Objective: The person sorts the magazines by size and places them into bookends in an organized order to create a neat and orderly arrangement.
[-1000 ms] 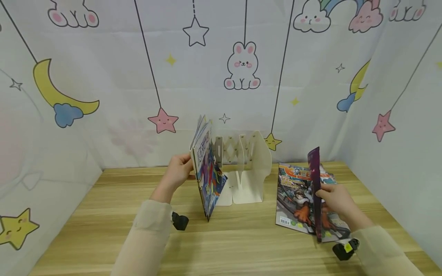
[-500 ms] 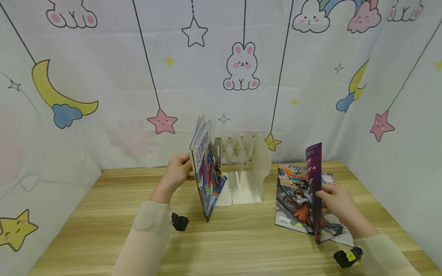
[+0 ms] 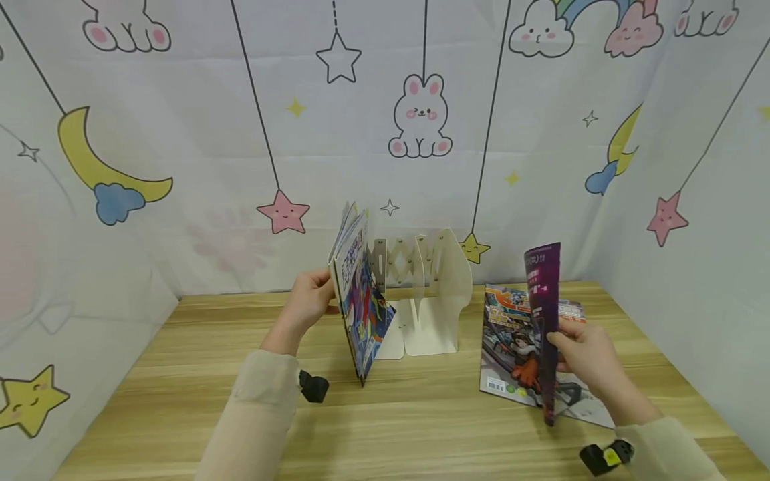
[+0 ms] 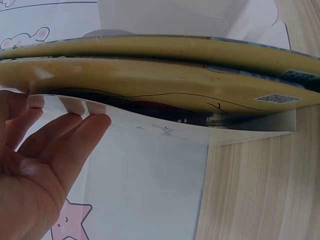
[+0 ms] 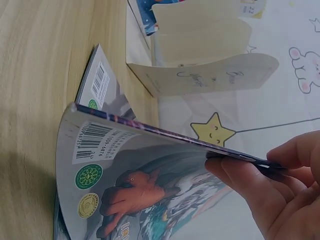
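- Right hand (image 3: 586,347), lower right of the head view: closed in a pinch, thumb to one side and fingers to the other, gripping the magazine (image 3: 544,300) at its near edge.
- Magazine, right of centre in the head view: held on edge, the long axis running nearly up and down the frame. The purple face is turned to the left of the frame; the sheet is slightly bowed.
- Right wrist view: the opposite face shows a barcode and an orange figure; barcode end at left, gripped edge at right.
- Lower end of the magazine overlaps the comic (image 3: 508,361) in the head view; contact between them cannot be confirmed.
- Comic: flat on the bench (image 3: 433,414), long axis running away from the viewer, title at the far end.
- Left hand (image 3: 311,294), left of centre: fingers nearly straight, touching the panel (image 4: 160,125) of the rack (image 3: 451,287); thumb only partly visible.
- Books (image 3: 361,294): upright against the panel's inner side, long axis up and down the frame, tops fanned slightly.
- Rack: centre of the head view, lattice at the back.
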